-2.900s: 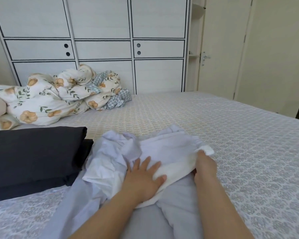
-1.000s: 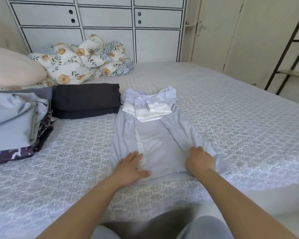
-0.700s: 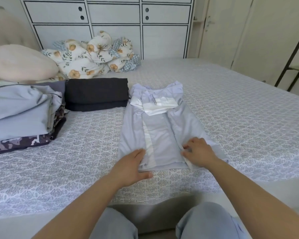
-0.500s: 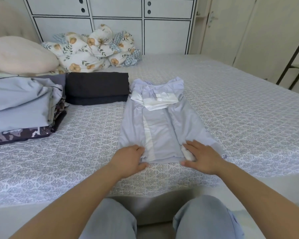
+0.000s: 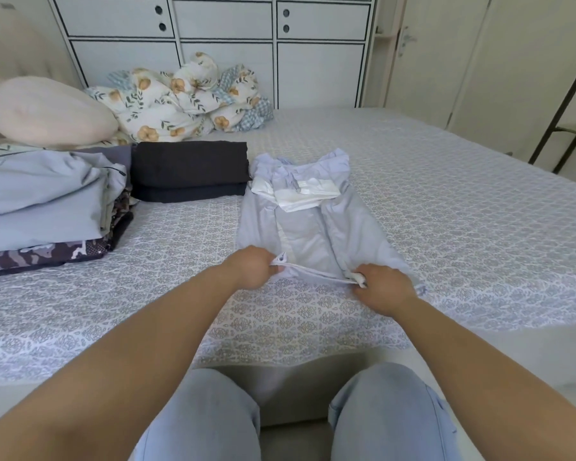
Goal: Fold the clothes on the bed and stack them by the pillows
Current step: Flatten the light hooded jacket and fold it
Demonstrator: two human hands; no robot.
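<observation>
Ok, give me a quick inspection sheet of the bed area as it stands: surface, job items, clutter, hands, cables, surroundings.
Surface: patterned bedspread, flat.
Job's things: pale blue garment lying lengthwise, sides folded in, near hem lifted; black folded clothes beside its far left; stack of folded clothes further left, by the pillow.
Clutter: bunched floral duvet at the far side of the bed.
Hands: left hand and right hand each pinch a near hem corner.
Cables: nothing seen.
Surroundings: white wardrobe behind the bed, door to the right, dark frame at the right edge.
</observation>
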